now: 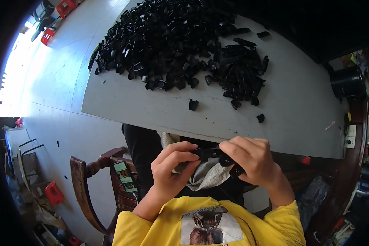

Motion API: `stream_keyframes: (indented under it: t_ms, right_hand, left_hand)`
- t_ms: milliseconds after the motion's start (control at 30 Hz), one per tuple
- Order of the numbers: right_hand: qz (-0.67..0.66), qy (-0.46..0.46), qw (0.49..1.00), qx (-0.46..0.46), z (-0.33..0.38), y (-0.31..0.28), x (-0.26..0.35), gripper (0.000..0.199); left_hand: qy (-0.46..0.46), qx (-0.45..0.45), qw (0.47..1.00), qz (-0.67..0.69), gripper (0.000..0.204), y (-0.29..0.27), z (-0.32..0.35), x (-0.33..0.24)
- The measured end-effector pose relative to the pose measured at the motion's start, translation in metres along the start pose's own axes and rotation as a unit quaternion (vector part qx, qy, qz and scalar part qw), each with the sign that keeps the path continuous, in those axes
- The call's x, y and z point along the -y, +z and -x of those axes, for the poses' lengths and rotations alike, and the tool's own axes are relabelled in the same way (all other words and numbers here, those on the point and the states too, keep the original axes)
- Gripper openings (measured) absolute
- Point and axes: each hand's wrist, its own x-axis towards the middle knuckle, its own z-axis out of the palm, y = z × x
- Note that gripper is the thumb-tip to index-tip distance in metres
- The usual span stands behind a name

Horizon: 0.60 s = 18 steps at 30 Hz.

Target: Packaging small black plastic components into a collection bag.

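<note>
In front of my lap, just off the table's near edge, both hands grip small black plastic parts. My left hand [172, 162] pinches the left end of a black plastic piece [210, 153] between thumb and fingers. Closed over its right end is my right hand [252, 158], with more black plastic [236, 170] showing below its fingers. How the pieces join is hidden by my fingers. A grey woven sack [209, 176] lies across my lap under the hands.
A big heap of black plastic pieces [160, 45] covers the table's [151, 104] far left, with a smaller pile of long black pieces [244, 74] right of it. One loose piece [193, 105] lies nearer me. A wooden chair [84, 180] bearing a phone [125, 177] stands at left.
</note>
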Motion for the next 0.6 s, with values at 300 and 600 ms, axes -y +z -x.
stream_keyframes:
  t_ms: [300,600]
  right_hand:
    - [-0.010,-0.009,1.000,0.024,0.006,-0.001,-0.002,0.034]
    - [-0.062,-0.098,0.993,-0.026,0.013,0.024,0.025,0.011]
  left_hand:
    - [0.028,0.044,0.998,-0.029,0.017,-0.001,-0.001,-0.007]
    - [-0.057,0.141,0.929,0.337,0.054,0.024,-0.008,-0.016]
